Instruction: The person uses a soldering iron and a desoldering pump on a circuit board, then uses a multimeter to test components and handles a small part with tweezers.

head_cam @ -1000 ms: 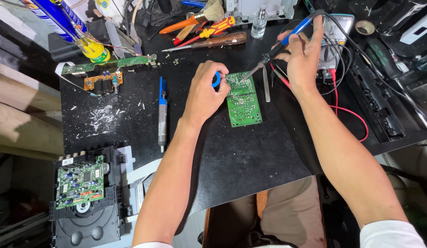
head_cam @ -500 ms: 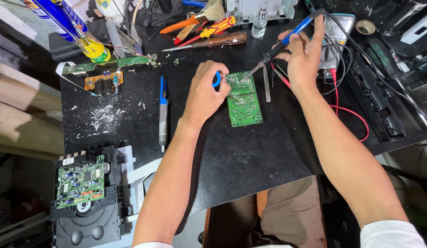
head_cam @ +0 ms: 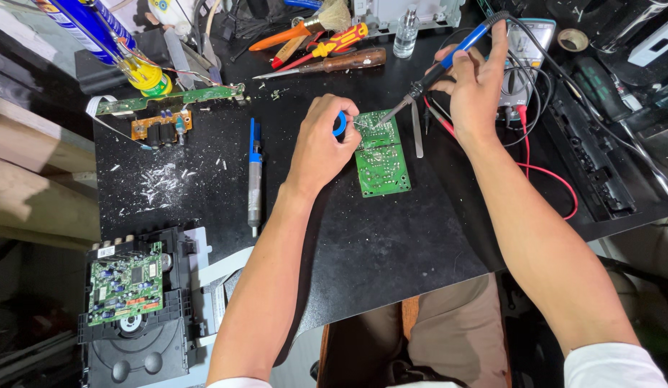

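A green circuit board (head_cam: 381,159) lies on the black work mat (head_cam: 391,244). My right hand (head_cam: 472,85) grips a blue-handled soldering iron (head_cam: 449,59), whose tip rests on the board's upper edge. My left hand (head_cam: 321,144) is curled beside the board's left edge, holding a small blue spool of solder wire (head_cam: 340,124) near the tip.
A blue and silver desoldering pump (head_cam: 255,172) lies left of my left arm. Screwdrivers (head_cam: 327,63), a brush and a small bottle sit at the back. Smaller boards (head_cam: 161,126) lie far left. An opened disc drive (head_cam: 129,302) sits bottom left. A multimeter with red leads (head_cam: 524,54) is at right.
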